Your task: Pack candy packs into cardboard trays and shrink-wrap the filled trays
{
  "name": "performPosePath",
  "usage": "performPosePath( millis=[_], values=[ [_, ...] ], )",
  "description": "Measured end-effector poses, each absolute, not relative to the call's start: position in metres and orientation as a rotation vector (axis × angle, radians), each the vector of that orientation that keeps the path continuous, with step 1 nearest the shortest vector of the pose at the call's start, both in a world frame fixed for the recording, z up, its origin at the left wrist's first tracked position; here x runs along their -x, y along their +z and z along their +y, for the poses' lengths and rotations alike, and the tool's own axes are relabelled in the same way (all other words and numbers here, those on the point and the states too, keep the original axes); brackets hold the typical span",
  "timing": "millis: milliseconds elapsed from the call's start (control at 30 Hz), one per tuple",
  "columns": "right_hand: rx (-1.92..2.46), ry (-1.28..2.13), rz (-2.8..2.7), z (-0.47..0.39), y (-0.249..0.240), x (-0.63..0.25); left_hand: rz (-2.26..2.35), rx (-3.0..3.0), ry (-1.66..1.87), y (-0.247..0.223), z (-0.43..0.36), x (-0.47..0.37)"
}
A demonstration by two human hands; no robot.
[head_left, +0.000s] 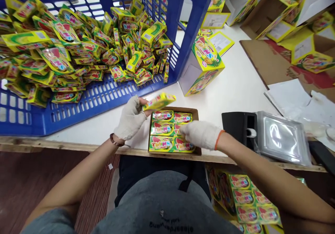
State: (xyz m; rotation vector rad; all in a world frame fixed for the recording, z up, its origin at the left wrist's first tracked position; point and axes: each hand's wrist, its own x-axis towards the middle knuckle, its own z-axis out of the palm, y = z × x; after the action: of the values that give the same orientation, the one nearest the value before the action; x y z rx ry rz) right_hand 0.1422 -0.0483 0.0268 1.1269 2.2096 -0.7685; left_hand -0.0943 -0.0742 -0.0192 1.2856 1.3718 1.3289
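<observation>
My left hand (132,118), in a white glove with bare fingertips, grips a small yellow-green candy box (160,101) by its left end, tilted above the back edge of an open carton (198,131). Inside the carton several boxes marked "TWINS" (161,143) lie flat in two columns. My right hand (200,134), also gloved, rests over the carton's right column. Its fingers point down at a middle box and are partly hidden, so I cannot tell whether they hold anything.
A blue plastic crate (104,97) heaped with loose candy boxes (62,35) stands at the back left. A larger display box (205,66) is behind the carton. To the right are a black device (237,127) and clear plastic packaging (284,136). Packed boxes (246,195) sit below the table edge.
</observation>
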Motion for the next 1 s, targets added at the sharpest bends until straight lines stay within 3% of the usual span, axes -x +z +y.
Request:
performPosePath(
  millis=[100,200,333,433,567,700,900,1000],
  values=[
    [-1.535,-1.447,2.254,-0.031,0.029,-0.158,1.334,-1.559,1.292,-0.010,-0.081,0.081],
    [-1.523,-2.130,2.175,-0.020,0.024,-0.165,1.209,-1.618,1.205,-0.005,-0.088,0.061],
    [-1.060,-2.345,2.285,-0.016,0.024,-0.163,1.053,-1.615,1.184,-0.005,-0.090,0.035],
    [-1.009,-2.230,2.334,-0.017,0.029,-0.166,1.149,-1.380,1.225,-0.009,-0.072,0.035],
    [-1.484,-1.801,2.241,-0.024,0.028,-0.180,1.631,-1.229,1.347,-0.022,-0.015,0.075],
    [-1.791,-1.301,2.397,-0.040,0.015,-0.189,1.832,-0.565,1.456,-0.046,0.048,0.119],
    [-1.661,-0.669,2.363,-0.052,0.013,-0.184,1.751,-0.387,1.346,-0.057,0.084,0.134],
    [-1.523,-0.514,2.382,-0.045,0.021,-0.180,1.696,-0.395,1.317,-0.053,0.077,0.126]
  ],
)
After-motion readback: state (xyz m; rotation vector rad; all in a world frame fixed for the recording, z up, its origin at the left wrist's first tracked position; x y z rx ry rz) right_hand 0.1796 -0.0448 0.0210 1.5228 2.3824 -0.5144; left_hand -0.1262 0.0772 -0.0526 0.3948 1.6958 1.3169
